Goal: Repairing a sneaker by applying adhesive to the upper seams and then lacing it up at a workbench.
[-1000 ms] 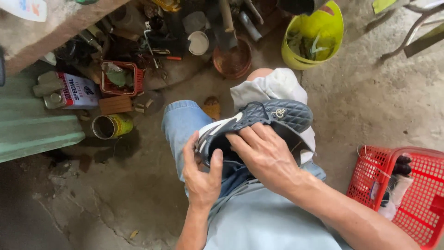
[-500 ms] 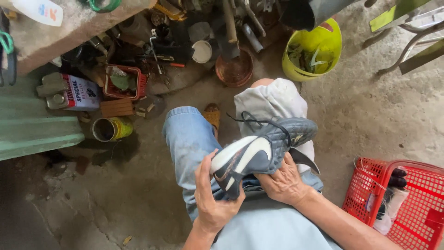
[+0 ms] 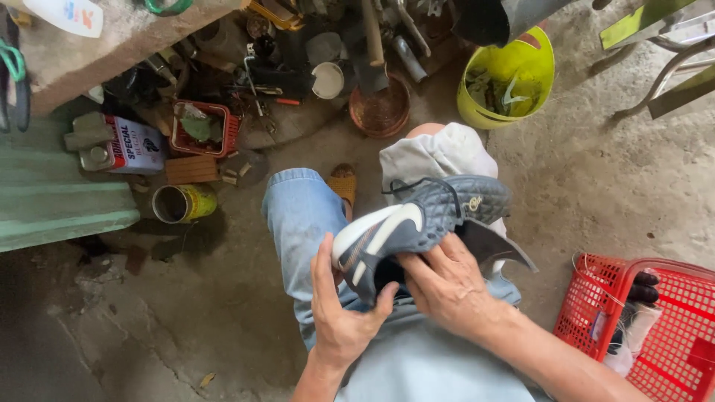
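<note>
Cracked concrete floor [image 3: 186, 313], cluttered with tins and tools; a grey textured shoe [image 3: 417, 223] is gripped by left hand [image 3: 342, 313] and right hand [image 3: 447, 286].

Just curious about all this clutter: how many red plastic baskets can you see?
2. A small red basket sits among the floor clutter at upper left; a larger red basket stands at lower right. Others may be hidden.

Your shoe [image 3: 424, 223] is dark grey-blue with a textured upper, a broad white stripe along its side, a white heel and black laces. Beneath the shoe, your jeans [image 3: 298, 216] are pale blue, and the cloth [image 3: 436, 156] on your knee is off-white. Right of the shoe sits a red mesh basket [image 3: 655, 327]; above it, a yellow-green bucket [image 3: 536, 67].
</note>
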